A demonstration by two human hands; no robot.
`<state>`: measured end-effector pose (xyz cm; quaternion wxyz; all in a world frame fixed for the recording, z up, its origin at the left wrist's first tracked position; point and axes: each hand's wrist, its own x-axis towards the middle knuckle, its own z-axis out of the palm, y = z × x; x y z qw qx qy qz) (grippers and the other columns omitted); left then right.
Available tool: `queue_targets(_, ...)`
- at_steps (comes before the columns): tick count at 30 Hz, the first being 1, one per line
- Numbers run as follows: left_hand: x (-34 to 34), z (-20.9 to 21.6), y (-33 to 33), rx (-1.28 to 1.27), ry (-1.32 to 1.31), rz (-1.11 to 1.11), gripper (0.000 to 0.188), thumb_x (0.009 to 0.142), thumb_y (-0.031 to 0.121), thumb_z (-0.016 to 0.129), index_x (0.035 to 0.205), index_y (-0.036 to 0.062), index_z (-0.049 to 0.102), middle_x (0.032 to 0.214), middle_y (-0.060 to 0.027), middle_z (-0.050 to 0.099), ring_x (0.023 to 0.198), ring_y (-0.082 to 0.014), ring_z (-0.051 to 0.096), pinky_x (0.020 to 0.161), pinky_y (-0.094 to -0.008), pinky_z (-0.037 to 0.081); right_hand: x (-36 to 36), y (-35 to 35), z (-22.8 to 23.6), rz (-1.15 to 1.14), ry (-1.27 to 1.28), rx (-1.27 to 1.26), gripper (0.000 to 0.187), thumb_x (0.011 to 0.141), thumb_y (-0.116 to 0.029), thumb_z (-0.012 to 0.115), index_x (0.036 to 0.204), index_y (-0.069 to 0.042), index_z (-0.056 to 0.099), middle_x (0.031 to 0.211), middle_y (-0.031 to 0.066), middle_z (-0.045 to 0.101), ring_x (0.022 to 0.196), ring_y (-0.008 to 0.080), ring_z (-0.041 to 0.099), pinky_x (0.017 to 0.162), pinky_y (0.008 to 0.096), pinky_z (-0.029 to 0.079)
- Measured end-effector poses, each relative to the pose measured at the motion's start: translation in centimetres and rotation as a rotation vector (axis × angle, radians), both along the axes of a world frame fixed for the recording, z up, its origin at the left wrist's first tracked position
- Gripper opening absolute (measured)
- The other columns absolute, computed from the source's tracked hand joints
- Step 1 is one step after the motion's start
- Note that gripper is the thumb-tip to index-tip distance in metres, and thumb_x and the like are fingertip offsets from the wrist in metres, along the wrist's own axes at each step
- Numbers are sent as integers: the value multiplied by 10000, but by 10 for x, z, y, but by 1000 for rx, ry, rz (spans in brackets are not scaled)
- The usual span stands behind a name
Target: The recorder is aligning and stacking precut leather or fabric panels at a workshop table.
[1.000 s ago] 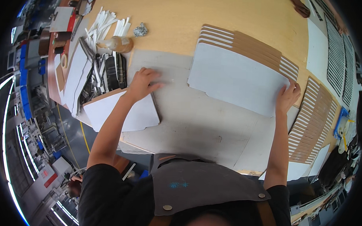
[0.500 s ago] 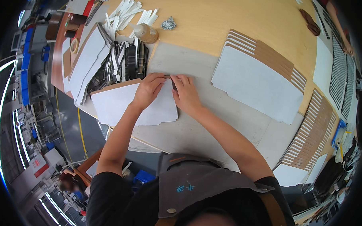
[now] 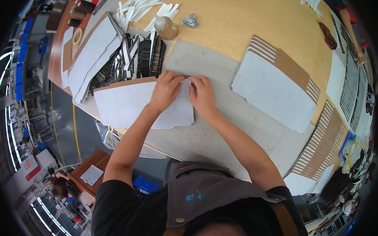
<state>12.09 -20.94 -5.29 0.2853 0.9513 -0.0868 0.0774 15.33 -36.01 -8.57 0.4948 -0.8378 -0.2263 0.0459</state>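
Note:
A white panel (image 3: 123,103) with a brown far edge lies on the grey work surface in front of me. My left hand (image 3: 166,91) is closed at the panel's far edge near its right end, thumb and fingers pinching there. Close beside it, my right hand (image 3: 203,95) pinches at the same edge by the far right corner. The fingertips of both hands nearly meet. What exactly lies between them is small and mostly covered by the fingers.
Overlapping white panels with brown slotted edges (image 3: 275,85) lie to the right. Brown-and-white striped pieces (image 3: 317,143) lie farther right. Dark strips (image 3: 145,56), a bottle (image 3: 165,28), white strips (image 3: 138,8) and a panel stack (image 3: 93,58) are at far left. Another person's arm (image 3: 354,36) reaches in at far right.
Both hands stay at the panel's far edge, and the fingers have shifted slightly, the right thumb closer to the edge. A dark sliver by the right thumb no longer shows. The whole view has shifted a little.

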Motion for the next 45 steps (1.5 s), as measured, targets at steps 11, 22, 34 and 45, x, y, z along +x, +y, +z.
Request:
queue_targets(11,5,24,14,-52,118,-62,246,658,37,646,893,47,573,855,-90,526,853,-280,494,758,-373,392,20,0,14,211,-174,-53,114,713,-67,612,783,-62,522,763,58,528,775,241,511,639,366,440)
queue_targets(22,-26,98,154,358,825,106,230,602,145,712,702,-16,582,588,-137,520,590,-243,522,575,-336,418,8,-115,46,-276,412,375,152,854,-105,535,774,-58,415,616,-32,407,561,36,349,483,200,301)
queue_targets(34,111,7,-100,-854,885,247,247,738,177,681,866,-24,618,674,-2,563,564,-72,479,514,-231,391,71,-408,35,-801,405,-67,158,849,-185,563,799,-61,479,607,-56,415,552,31,316,482,201,264)
queue_targets(45,164,-27,-156,-367,707,285,239,736,182,680,777,-41,603,640,-31,562,545,-90,463,502,-262,398,104,-437,-1,-840,548,-75,224,803,-224,624,837,-6,585,663,-13,555,598,45,439,542,209,375)
